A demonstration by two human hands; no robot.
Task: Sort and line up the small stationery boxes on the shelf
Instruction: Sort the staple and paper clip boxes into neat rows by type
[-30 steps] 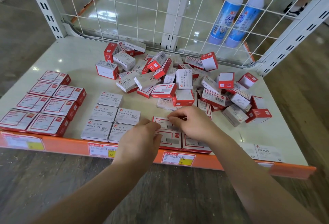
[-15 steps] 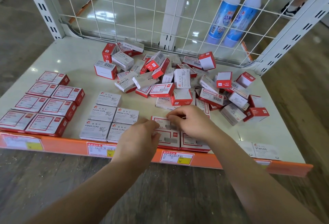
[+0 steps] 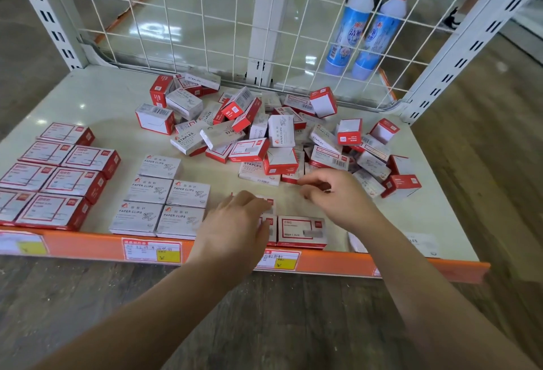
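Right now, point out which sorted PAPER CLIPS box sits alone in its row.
The rearmost grey PAPER CLIPS box: it has no neighbour beside it, while the four ahead lie in pairs.

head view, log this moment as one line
phase: lining up boxes | left hand: resting on red-framed boxes at shelf front edge | right hand: fingers curled, hold unclear | unsorted pile: behind

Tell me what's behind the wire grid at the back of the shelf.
Behind the wire grid stand two blue bottles with red caps, on the right. A white post rises mid-back, with glossy floor beyond. The pile of boxes hides the grid's foot.
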